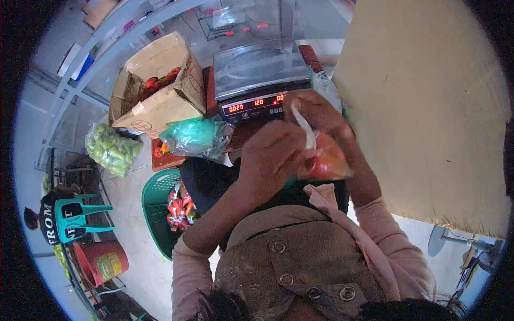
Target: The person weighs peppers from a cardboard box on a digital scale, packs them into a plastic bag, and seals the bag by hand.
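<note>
In front of my chest hangs a clear plastic bag of red peppers, slightly blurred. My left hand is closed at the bag's top, its fingers pinched together. Above it, my right hand is closed on one end of a white strip. The strip runs down to the fingers of my left hand; whether it is tape or the bag's twisted neck, I cannot tell. Just beyond my hands stands a digital scale with a metal plate and red lit figures.
A cardboard box holding red peppers stands left of the scale. Teal and clear plastic bags lie before it, beside a bag of green peppers. A green basket holds bagged peppers. A large tan board rises at right.
</note>
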Action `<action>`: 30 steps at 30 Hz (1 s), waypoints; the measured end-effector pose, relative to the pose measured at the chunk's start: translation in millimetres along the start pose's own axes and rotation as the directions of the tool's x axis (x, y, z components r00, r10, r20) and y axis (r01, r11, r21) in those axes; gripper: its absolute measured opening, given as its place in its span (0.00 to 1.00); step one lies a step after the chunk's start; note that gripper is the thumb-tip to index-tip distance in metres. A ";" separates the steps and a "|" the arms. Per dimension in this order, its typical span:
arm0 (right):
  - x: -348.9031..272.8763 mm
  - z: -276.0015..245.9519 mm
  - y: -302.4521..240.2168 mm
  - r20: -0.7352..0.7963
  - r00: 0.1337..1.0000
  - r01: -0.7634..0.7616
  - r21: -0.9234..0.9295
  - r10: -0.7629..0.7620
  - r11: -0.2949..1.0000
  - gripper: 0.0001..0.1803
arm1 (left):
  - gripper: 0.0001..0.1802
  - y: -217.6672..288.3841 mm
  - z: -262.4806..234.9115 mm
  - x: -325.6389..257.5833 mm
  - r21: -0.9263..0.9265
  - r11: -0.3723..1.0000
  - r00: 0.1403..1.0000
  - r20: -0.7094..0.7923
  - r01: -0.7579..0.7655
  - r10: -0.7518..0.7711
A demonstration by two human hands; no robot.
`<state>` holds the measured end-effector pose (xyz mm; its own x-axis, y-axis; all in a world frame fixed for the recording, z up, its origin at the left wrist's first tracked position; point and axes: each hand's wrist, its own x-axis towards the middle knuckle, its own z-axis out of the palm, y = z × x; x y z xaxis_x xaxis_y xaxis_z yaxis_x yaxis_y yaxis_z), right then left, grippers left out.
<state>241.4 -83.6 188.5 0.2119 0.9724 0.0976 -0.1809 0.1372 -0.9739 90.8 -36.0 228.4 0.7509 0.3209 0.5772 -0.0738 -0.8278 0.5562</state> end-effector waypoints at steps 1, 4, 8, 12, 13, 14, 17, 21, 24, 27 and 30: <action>-2.0 9.2 13.4 -0.102 0.989 -0.073 0.272 0.105 0.960 0.11 | 0.10 -1.6 -1.1 6.4 0.028 0.998 0.996 -0.062 -0.061 0.063; 1.3 2.7 93.8 -0.138 0.901 0.222 -0.669 -0.412 0.709 0.11 | 0.09 -17.1 7.0 36.8 -0.021 0.996 0.991 -0.102 -0.084 0.081; 7.2 53.7 104.8 -0.209 0.978 0.085 0.468 0.016 0.880 0.12 | 0.08 -43.0 11.6 34.2 -0.077 0.990 0.975 -0.179 0.119 -0.131; 3.6 46.7 146.6 0.367 0.930 -0.353 0.871 0.024 0.343 0.17 | 0.08 -66.2 15.6 24.8 -0.444 0.762 0.849 -0.007 0.471 -0.528; 2.8 52.9 139.3 0.363 0.930 -0.358 0.854 0.062 0.378 0.17 | 0.08 -69.0 14.3 21.3 -0.673 0.470 0.762 0.222 0.571 -0.608; 1.6 57.7 130.4 0.353 0.930 -0.361 0.835 0.099 0.416 0.17 | 0.08 -70.1 16.1 19.8 -0.675 0.467 0.759 0.219 0.571 -0.613; 0.1 72.8 94.2 -0.022 0.742 -0.344 0.845 0.670 0.408 0.14 | 0.11 -83.0 28.1 15.0 -0.445 0.610 0.730 0.169 0.656 -0.662; -9.5 58.2 90.6 0.131 0.942 -0.290 0.783 0.310 0.550 0.14 | 0.08 -101.8 26.6 7.2 -0.106 0.877 0.846 -0.230 0.469 -0.481; -25.0 37.4 82.9 -0.170 0.912 -0.293 0.369 0.374 0.882 0.14 | 0.06 -97.3 28.3 1.2 0.008 0.904 0.856 -0.326 0.426 -0.401; -27.3 23.0 66.2 -0.233 0.972 -0.101 -0.259 0.039 0.961 0.15 | 0.05 -99.5 31.5 -12.7 0.021 0.929 0.878 -0.334 0.370 -0.342; -17.6 -7.5 51.1 -0.130 0.926 0.153 -0.729 -0.355 0.667 0.16 | 0.06 -85.2 32.4 -16.3 0.028 0.959 0.934 -0.237 0.283 -0.268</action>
<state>235.6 -95.2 135.4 0.3849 0.8272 0.4094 0.6123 0.1030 -0.7839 106.1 14.3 152.3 0.5650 0.6310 0.5316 0.1600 -0.7159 0.6796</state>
